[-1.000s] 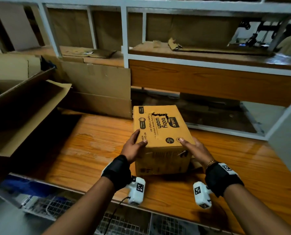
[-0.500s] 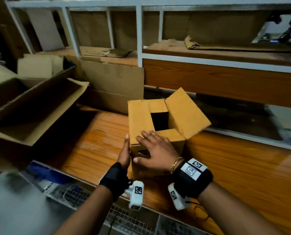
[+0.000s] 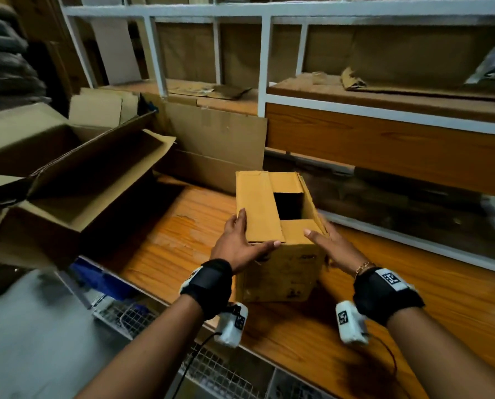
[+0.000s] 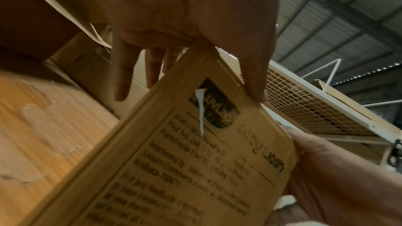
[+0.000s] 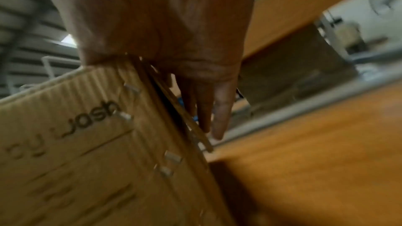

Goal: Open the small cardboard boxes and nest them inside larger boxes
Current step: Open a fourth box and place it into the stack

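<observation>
Small cardboard box (image 3: 280, 240) upright on wooden bench (image 3: 413, 306), clasped between both palms, probably for lifting toward the large open box (image 3: 76, 194) well left of the fingers. Left hand (image 3: 237, 246): fingers straight along the box's left side, thumb (image 4: 254, 82) pressed on the top edge. Right hand (image 3: 331, 247): fingers (image 5: 217, 109) extended, close together, flat against the right side flap. Dark gap between top flaps, ahead of both thumbs.
</observation>
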Demonstrator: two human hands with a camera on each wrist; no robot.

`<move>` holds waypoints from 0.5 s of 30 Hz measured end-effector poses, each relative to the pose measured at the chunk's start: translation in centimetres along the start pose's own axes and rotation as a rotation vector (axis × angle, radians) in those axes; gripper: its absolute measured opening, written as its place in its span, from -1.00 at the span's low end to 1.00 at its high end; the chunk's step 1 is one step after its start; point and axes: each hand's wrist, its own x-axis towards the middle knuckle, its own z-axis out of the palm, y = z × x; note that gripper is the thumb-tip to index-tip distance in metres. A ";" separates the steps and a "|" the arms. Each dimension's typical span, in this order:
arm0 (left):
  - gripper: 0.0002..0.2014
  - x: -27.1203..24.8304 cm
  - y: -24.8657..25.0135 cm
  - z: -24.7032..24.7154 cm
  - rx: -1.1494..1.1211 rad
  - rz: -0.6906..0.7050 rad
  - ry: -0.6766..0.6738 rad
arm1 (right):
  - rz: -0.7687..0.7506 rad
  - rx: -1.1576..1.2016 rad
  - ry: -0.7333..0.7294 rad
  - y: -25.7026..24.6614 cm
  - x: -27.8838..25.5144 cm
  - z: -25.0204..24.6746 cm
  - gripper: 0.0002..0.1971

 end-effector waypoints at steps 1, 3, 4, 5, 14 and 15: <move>0.08 0.0 0.2 0.2 0.017 0.011 0.035 | 0.018 0.120 -0.005 0.6 0.0 0.5 -0.04; -0.06 -0.2 0.4 0.2 0.059 0.026 0.093 | 0.022 0.144 0.021 0.8 -0.1 1.1 0.01; -0.04 -0.3 0.3 0.1 0.081 0.022 0.097 | 0.006 0.065 0.052 0.4 0.0 1.1 -0.02; 0.03 -0.3 0.4 0.0 0.110 0.016 0.090 | -0.020 -0.046 0.087 0.1 -0.1 1.0 -0.09; 0.22 0.4 2.3 -0.6 0.361 0.095 0.095 | -0.186 -0.575 -0.013 -2.8 1.4 0.6 -0.42; 0.21 0.5 2.2 -0.7 0.373 0.111 0.111 | -0.186 -0.581 -0.014 -3.0 1.4 0.6 -0.39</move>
